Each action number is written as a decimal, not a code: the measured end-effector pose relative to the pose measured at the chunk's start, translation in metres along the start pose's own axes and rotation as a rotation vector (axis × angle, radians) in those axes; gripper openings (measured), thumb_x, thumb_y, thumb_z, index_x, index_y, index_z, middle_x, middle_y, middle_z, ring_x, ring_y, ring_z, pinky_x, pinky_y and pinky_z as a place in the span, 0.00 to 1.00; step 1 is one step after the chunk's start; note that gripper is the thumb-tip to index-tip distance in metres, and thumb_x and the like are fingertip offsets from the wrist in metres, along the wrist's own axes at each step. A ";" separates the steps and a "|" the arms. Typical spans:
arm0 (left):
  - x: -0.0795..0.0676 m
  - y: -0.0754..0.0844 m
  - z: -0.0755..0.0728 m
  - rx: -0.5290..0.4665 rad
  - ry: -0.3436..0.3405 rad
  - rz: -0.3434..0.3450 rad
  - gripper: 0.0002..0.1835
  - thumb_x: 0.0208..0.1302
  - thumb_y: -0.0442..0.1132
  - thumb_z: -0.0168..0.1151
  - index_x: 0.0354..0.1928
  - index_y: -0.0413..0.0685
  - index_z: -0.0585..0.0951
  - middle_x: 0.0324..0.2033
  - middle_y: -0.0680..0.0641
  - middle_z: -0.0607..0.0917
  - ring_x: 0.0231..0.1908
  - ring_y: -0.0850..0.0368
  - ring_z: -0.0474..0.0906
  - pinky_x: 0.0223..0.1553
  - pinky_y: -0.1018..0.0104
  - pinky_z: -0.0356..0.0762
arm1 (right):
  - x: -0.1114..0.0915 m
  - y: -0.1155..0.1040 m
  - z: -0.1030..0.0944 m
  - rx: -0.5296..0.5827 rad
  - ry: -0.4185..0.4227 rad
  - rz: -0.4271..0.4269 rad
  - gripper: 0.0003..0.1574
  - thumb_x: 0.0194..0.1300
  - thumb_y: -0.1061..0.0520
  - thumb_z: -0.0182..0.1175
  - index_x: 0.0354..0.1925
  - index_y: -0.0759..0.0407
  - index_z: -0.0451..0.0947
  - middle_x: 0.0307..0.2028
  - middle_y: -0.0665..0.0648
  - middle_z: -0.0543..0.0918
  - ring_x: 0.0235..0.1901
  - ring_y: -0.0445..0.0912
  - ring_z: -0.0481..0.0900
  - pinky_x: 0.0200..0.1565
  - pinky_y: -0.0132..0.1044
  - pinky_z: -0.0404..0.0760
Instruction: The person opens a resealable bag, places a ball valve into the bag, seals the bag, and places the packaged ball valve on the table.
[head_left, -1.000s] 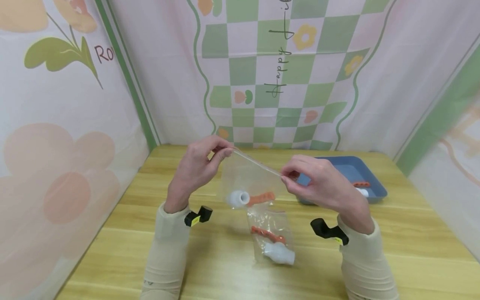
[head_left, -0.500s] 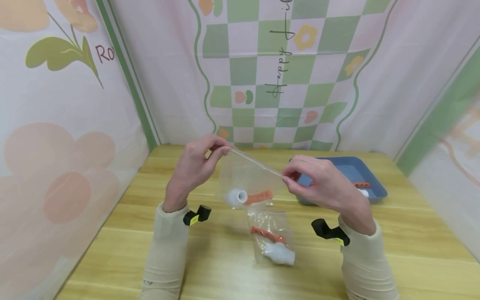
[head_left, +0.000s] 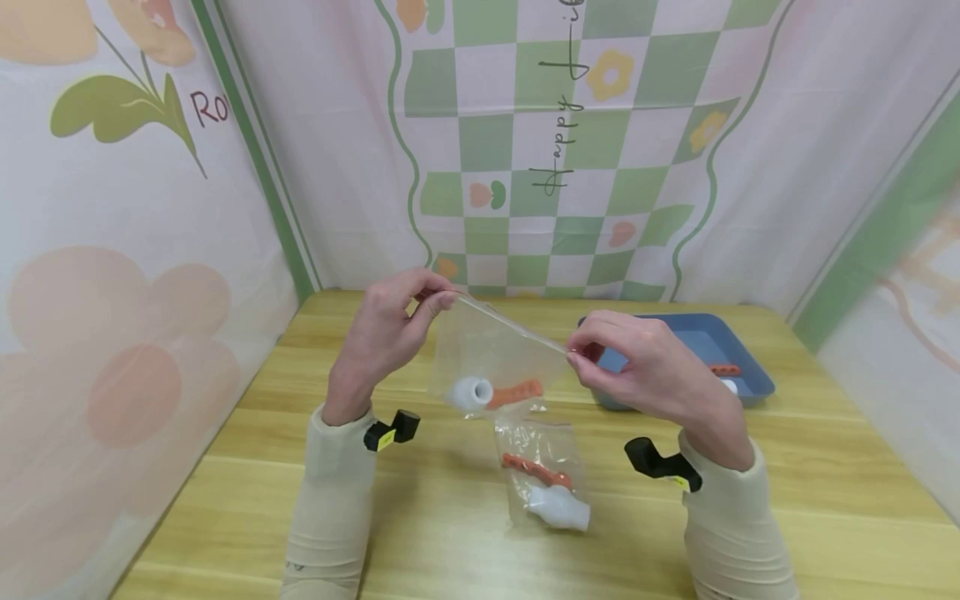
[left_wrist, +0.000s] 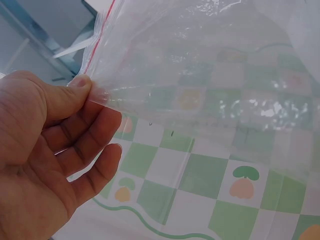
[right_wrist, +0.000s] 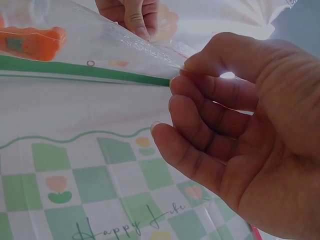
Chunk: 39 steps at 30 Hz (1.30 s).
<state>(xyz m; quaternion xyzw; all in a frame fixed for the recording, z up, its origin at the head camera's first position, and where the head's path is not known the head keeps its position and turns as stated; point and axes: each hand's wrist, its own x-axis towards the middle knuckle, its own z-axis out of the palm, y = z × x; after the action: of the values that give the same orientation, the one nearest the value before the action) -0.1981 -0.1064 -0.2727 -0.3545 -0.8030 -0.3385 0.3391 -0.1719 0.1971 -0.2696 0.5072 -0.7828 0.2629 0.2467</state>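
A clear zip bag [head_left: 495, 354] hangs between my two hands over the table, its top edge sloping down to the right. My left hand [head_left: 386, 333] pinches its upper left corner between thumb and fingers. At the other corner, my right hand [head_left: 637, 358] pinches the edge the same way. Inside the bag lie a white hollow plastic piece [head_left: 472, 392] and an orange strip with holes [head_left: 516, 393]. The red seal line [left_wrist: 102, 37] shows in the left wrist view. The orange piece [right_wrist: 32, 42] shows through the plastic in the right wrist view.
Below the held bag, a second clear bag [head_left: 517, 512] lies on the wooden table [head_left: 255, 500], with an orange strip [head_left: 536, 469] and a white piece [head_left: 558, 507] inside. A blue tray [head_left: 693, 329] behind my right hand holds another orange strip [head_left: 723, 370] and a white piece.
My left hand has shifted slightly left and my right hand slightly right, with the bag's edge stretched between them. The bag's contents have moved a little left and up.
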 end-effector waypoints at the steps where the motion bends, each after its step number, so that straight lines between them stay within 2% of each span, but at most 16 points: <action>1: 0.000 0.000 0.000 0.001 0.000 0.001 0.03 0.65 0.33 0.64 0.36 0.40 0.83 0.28 0.47 0.85 0.24 0.61 0.70 0.23 0.72 0.64 | 0.000 0.000 0.000 0.001 0.000 -0.001 0.09 0.56 0.68 0.63 0.34 0.56 0.80 0.30 0.45 0.80 0.31 0.34 0.76 0.36 0.20 0.76; 14: 0.000 0.002 -0.002 -0.003 0.000 -0.009 0.03 0.65 0.33 0.63 0.36 0.39 0.83 0.28 0.46 0.85 0.25 0.60 0.72 0.27 0.72 0.67 | -0.001 0.001 -0.002 -0.004 0.001 0.007 0.07 0.57 0.67 0.64 0.32 0.57 0.79 0.30 0.45 0.80 0.31 0.33 0.76 0.36 0.20 0.76; 18: 0.000 0.002 -0.003 -0.001 0.003 -0.012 0.04 0.65 0.33 0.63 0.36 0.39 0.83 0.28 0.46 0.85 0.25 0.60 0.71 0.26 0.73 0.65 | -0.001 0.001 -0.003 0.008 0.009 -0.004 0.02 0.62 0.63 0.63 0.32 0.57 0.79 0.30 0.45 0.80 0.31 0.33 0.76 0.36 0.20 0.76; 23: 0.000 0.003 -0.003 0.006 0.001 -0.018 0.04 0.65 0.34 0.64 0.36 0.40 0.83 0.27 0.47 0.84 0.25 0.60 0.70 0.24 0.73 0.65 | -0.001 0.004 -0.003 0.048 0.037 -0.027 0.05 0.67 0.58 0.60 0.34 0.56 0.81 0.31 0.43 0.80 0.32 0.33 0.75 0.36 0.22 0.76; 26: -0.001 0.003 -0.001 0.002 -0.002 -0.022 0.04 0.65 0.34 0.64 0.36 0.40 0.83 0.27 0.47 0.84 0.25 0.61 0.71 0.24 0.73 0.66 | -0.001 0.007 -0.003 0.058 0.050 -0.025 0.04 0.64 0.63 0.62 0.35 0.55 0.81 0.31 0.42 0.79 0.32 0.33 0.75 0.36 0.23 0.76; 31: -0.002 0.001 0.000 -0.014 -0.012 -0.038 0.04 0.66 0.34 0.63 0.37 0.40 0.83 0.27 0.47 0.83 0.25 0.60 0.73 0.24 0.72 0.68 | -0.003 0.010 -0.001 0.066 0.064 -0.005 0.14 0.55 0.71 0.64 0.35 0.54 0.81 0.31 0.44 0.80 0.32 0.33 0.75 0.36 0.23 0.75; 35: -0.002 0.001 -0.001 -0.022 -0.033 -0.046 0.04 0.66 0.34 0.62 0.37 0.39 0.83 0.27 0.47 0.83 0.27 0.60 0.74 0.26 0.71 0.68 | -0.002 0.013 -0.001 0.087 0.072 0.018 0.14 0.56 0.72 0.64 0.35 0.54 0.80 0.30 0.45 0.81 0.32 0.34 0.76 0.38 0.22 0.76; 39: -0.003 -0.003 -0.001 -0.035 -0.070 -0.038 0.04 0.67 0.34 0.62 0.38 0.39 0.83 0.27 0.48 0.82 0.27 0.60 0.73 0.26 0.72 0.67 | -0.002 0.015 0.000 0.095 0.063 0.085 0.14 0.58 0.72 0.64 0.36 0.54 0.80 0.30 0.45 0.81 0.32 0.33 0.77 0.38 0.22 0.76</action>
<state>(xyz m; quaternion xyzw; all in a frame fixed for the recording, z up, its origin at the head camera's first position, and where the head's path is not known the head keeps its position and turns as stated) -0.1984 -0.1095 -0.2753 -0.3567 -0.8149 -0.3462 0.2982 -0.1853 0.2043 -0.2732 0.4761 -0.7822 0.3259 0.2352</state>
